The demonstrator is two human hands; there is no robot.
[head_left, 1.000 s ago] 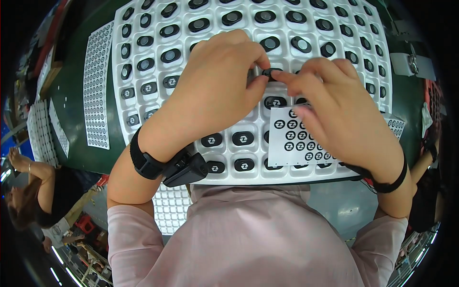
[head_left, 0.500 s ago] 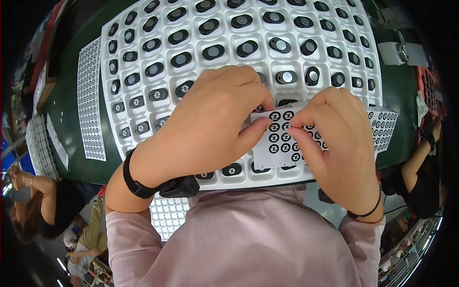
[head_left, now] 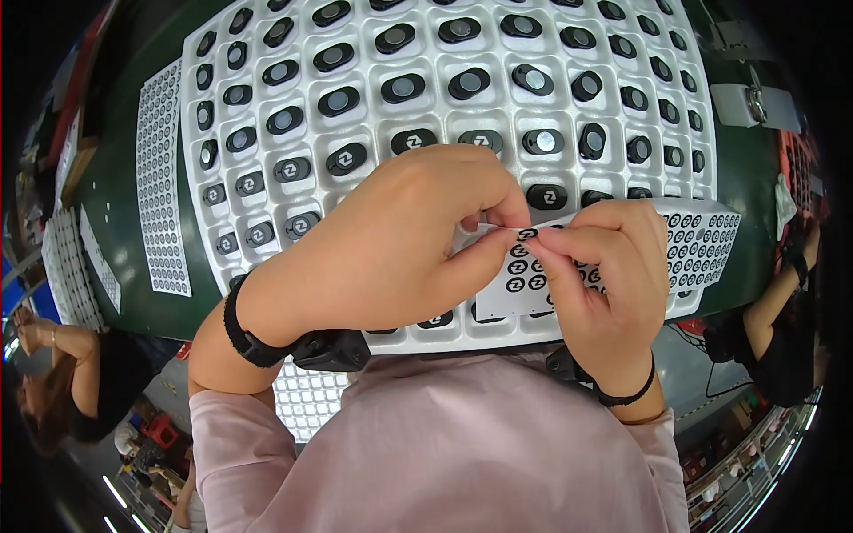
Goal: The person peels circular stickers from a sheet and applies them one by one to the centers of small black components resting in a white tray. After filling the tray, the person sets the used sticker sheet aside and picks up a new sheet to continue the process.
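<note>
My left hand (head_left: pixel 435 218) pinches the upper edge of a white sticker sheet (head_left: pixel 494 305) between thumb and fingers. Closed at the fingertips, my right hand (head_left: pixel 617 275) grips a round black-and-white sticker (head_left: pixel 528 234) at that same edge, almost touching my left thumb. The sheet lies over the near part of a white moulded tray (head_left: pixel 502 334). Small black oval parts sit in the tray's compartments. Some, like one oval part (head_left: pixel 547 196) beyond my hands, bear a round sticker; farther ones show a plain grey disc.
A second sticker sheet (head_left: pixel 697 249) lies at the tray's right edge, and a long one (head_left: pixel 163 186) lies on the green table (head_left: pixel 115 169) at left. Stacked white trays (head_left: pixel 71 271) stand farther left. Other people are at both sides.
My right hand has come left and slightly down, meeting the left fingertips at a sticker. My left hand has shifted slightly right and down, uncovering stickered parts behind it.
</note>
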